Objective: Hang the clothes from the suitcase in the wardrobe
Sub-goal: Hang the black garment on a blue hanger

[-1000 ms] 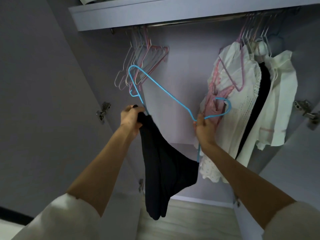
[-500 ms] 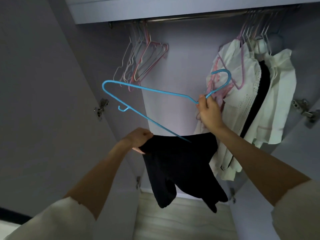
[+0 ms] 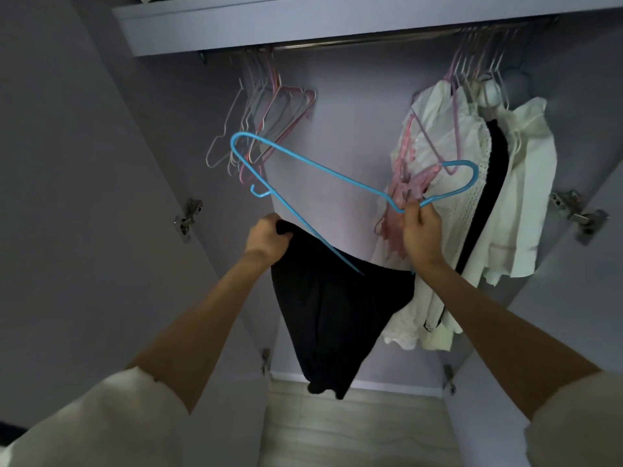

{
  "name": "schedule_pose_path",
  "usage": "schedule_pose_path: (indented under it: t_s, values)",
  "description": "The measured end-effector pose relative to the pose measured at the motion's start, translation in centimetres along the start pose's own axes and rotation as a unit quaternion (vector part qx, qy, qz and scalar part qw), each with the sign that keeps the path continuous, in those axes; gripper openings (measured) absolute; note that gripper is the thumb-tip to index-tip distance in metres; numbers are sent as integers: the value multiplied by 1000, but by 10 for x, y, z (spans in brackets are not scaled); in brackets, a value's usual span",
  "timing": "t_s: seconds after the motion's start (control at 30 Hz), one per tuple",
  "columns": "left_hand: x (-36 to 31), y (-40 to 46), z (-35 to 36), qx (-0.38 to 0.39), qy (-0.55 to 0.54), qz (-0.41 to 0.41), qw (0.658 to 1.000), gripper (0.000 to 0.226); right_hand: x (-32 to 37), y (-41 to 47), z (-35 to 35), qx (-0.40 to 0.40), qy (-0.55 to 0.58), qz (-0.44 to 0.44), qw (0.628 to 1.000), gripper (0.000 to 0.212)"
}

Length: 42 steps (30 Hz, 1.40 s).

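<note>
A person stands at an open wardrobe, halfway through dressing a blue wire hanger [image 3: 303, 163] with a black garment [image 3: 337, 308]. The right hand [image 3: 421, 230] pinches the hanger at its neck, just below the hook, which points toward 2 o'clock against the clothes already hung. The left hand [image 3: 268, 239] has its grip closed on a bunched upper edge of the black garment, at 9 o'clock from the right hand. The hanger lies tilted, its far shoulder up at 10 o'clock near a cluster of empty hangers [image 3: 266, 123], while its lower bar runs down toward 5 o'clock and disappears into the top of the dark cloth. The rest of the garment hangs loose toward the wardrobe floor [image 3: 354, 429].

The step in hand appears to be threading the garment onto the hanger; hanging on the rail [image 3: 371, 40] is not yet done. The next move likely calls for the left hand to draw the fabric further along the wire until it sits evenly, then for the right hand to turn the hook upright and lift it to the rail, probably into the gap between the empty hangers at 11 o'clock and the white and pink clothes [image 3: 472, 197] at 2 o'clock. The suitcase is out of view.
</note>
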State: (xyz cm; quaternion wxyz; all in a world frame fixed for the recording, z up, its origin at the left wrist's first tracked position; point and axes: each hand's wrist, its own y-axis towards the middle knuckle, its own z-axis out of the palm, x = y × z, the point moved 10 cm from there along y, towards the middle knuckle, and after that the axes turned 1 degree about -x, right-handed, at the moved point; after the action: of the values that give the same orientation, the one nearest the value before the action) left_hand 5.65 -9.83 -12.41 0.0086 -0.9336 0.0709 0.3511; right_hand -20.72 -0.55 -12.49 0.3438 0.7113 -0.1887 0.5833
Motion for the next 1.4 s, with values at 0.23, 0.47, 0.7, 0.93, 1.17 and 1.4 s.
schedule_pose_path:
  t_s: [0.23,0.47,0.7,0.93,1.17,1.4]
  values:
    - [28,-9,-43,-139,53,-79,986,30,14,8,5,-57,38,-6,998,29]
    - [58,-22,14,-24,-514,-290,807,42,9,-4,31,-14,110,9,994,33]
    - [5,-17,-7,89,-354,-161,917,9,18,-10,42,-34,153,54,986,39]
    - [-3,-13,-41,100,-383,-136,908,13,12,-17,61,-45,226,79,970,38]
    - [35,-3,-73,70,-380,-152,910,15,-6,-24,51,-10,64,-9,998,33]
    - [73,6,-99,-27,-371,-161,914,23,-3,-24,30,-10,-56,-61,996,40]
